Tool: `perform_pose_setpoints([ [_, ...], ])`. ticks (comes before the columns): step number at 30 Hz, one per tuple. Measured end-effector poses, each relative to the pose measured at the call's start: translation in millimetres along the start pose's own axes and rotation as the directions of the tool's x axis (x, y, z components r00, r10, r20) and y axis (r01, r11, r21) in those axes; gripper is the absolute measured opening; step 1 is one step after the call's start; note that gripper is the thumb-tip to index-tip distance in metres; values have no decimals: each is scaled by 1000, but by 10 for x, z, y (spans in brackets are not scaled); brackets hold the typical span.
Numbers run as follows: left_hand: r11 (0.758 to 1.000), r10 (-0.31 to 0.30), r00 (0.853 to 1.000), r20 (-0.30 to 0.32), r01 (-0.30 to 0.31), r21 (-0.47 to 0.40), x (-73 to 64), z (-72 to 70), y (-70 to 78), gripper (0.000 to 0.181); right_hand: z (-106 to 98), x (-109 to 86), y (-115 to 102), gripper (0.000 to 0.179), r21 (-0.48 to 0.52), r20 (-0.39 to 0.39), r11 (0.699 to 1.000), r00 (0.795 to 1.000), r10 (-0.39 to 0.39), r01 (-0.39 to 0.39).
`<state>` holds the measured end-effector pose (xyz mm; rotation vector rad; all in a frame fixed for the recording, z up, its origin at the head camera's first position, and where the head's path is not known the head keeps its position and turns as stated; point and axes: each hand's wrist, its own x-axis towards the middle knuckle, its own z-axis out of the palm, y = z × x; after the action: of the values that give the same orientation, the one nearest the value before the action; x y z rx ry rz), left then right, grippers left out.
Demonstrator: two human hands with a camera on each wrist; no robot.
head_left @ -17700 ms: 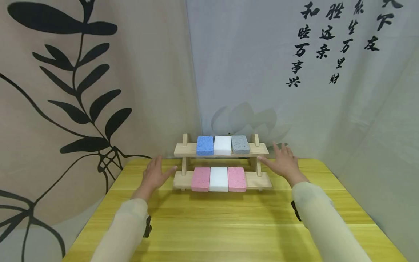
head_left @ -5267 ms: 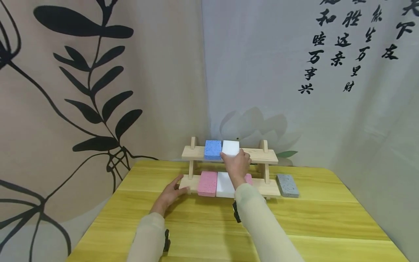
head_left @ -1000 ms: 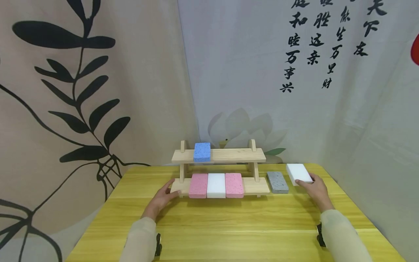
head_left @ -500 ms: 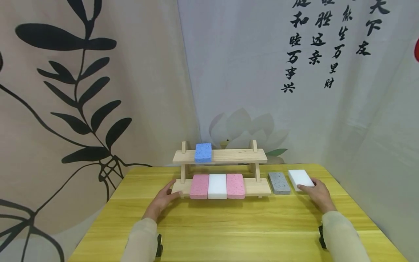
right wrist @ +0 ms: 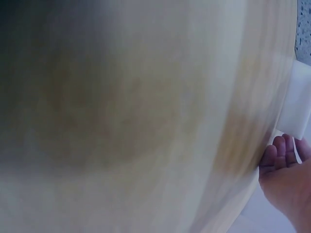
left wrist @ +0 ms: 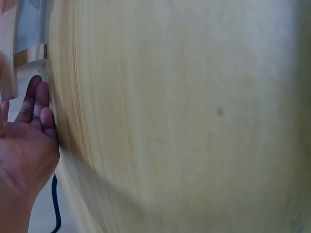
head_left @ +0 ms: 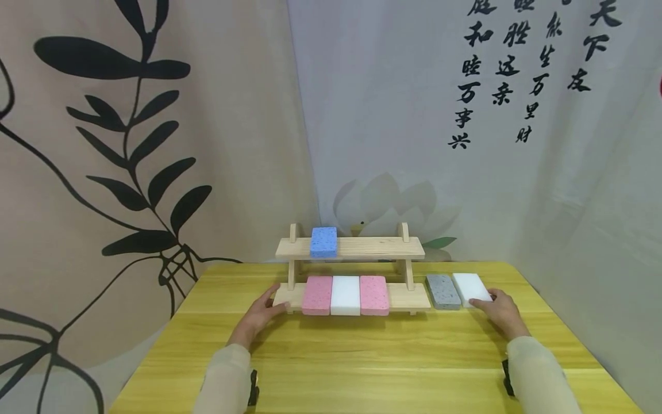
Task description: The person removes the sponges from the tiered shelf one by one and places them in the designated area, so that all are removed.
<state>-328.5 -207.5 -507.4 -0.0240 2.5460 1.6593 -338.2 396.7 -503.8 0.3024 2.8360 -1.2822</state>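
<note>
Right hand (head_left: 503, 314) is clamped on white block (head_left: 469, 287) beside grey block (head_left: 443, 291), both unshelved; left hand (head_left: 257, 317) on rack (head_left: 380, 247), where four blocks (head_left: 345, 295) are left.

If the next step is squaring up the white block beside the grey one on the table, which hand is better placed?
Probably the right hand: it holds that white block, just beside the grey block. The left hand holds the left end of the lower shelf, farther from both.
</note>
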Motion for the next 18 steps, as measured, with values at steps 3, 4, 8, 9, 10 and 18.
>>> perform_pose_setpoints([
  [3, 1000, -7, 1000, -1, 7, -8, -5, 2, 0, 79, -6, -7, -7, 96, -3, 12, 1000, 1000, 11, -11],
  [4, 1000, -7, 1000, 0, 7, -11, -6, 3, 0, 80, -7, -12, -5, 98, -4, 15, 1000, 1000, 16, -16],
  [8, 1000, -6, 1000, 1, 6, -10, -1, 4, -5, 81, -15, -31, 7, 102, 3, 21, 1000, 1000, 20, -20],
  [9, 1000, -6, 1000, 0, 6, -10, 2, 3, -6, 82, -19, -33, 9, 103, 6, 22, 1000, 1000, 17, -17],
  [10, 1000, -6, 1000, -1, 6, -11, 7, 3, -8, 82, -24, -33, 11, 104, 4, 21, 1000, 1000, 14, -14],
  [18, 1000, -5, 1000, -5, 5, -5, 5, 7, -11, 81, -88, -43, -67, 107, -7, 38, 1000, 999, -1, 1],
])
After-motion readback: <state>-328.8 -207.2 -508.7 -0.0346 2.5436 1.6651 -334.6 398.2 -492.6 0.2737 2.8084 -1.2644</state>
